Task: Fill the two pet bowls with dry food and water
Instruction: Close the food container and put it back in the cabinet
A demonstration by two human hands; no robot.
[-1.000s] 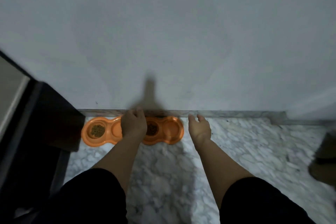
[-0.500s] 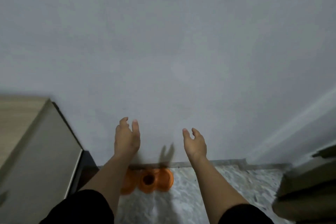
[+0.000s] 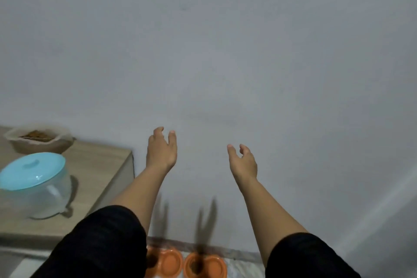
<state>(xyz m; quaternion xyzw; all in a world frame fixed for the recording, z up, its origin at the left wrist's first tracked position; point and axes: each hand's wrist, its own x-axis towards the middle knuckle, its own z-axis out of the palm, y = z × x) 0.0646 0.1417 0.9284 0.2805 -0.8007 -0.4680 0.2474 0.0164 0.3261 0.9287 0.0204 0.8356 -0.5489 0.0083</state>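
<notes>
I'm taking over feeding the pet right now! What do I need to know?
Left hand and right hand are both raised, open and holding nothing.
The orange pet bowls sit on the floor by the wall, below the arms; shadow hides what is in them.
On the wooden cabinet: a bag of dry food and a clear jug with a blue lid.
Left to do: check the bowls and top up food and water.

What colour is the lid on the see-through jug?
Light blue lid, seen in the head view.
</notes>
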